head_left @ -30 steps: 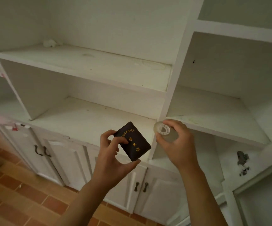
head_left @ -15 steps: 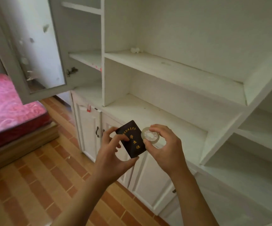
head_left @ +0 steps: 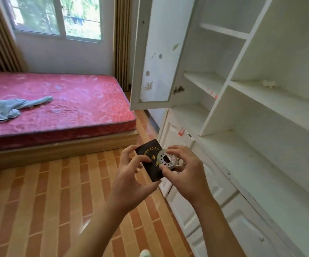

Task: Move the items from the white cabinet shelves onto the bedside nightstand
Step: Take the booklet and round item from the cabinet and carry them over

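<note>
- We are turning away from the white cabinet (head_left: 261, 112): a second ago its shelves filled our view, and now they are sliding off toward 3 o'clock while the bed (head_left: 57, 108) and window (head_left: 57, 15) are coming in at 10 and 11 o'clock.
- Our left hand (head_left: 131, 175) is keeping its grip narrow on the dark booklet (head_left: 150, 160), thumb under its lower edge and fingers curled over its face, just as it was before the turn.
- Our right hand (head_left: 185, 173) is pinching the small tape roll (head_left: 167, 160). It was apart from the booklet a second ago; now it is overlapping the booklet's 3 o'clock edge, and they seem to be touching, though the blur makes this hard to settle.
- Both items are therefore off the shelves and riding at the centre of our view, above the tiled floor (head_left: 48, 201).
- The nightstand is not showing yet, so we are judging this as the carrying leg, with the setting-down not yet begun.
- A small pale scrap (head_left: 268, 83) is lying on a shelf at 2 o'clock; it may be calling for a further trip.
- A grey cloth (head_left: 11, 108) is lying on the bed at 9 o'clock.
</note>
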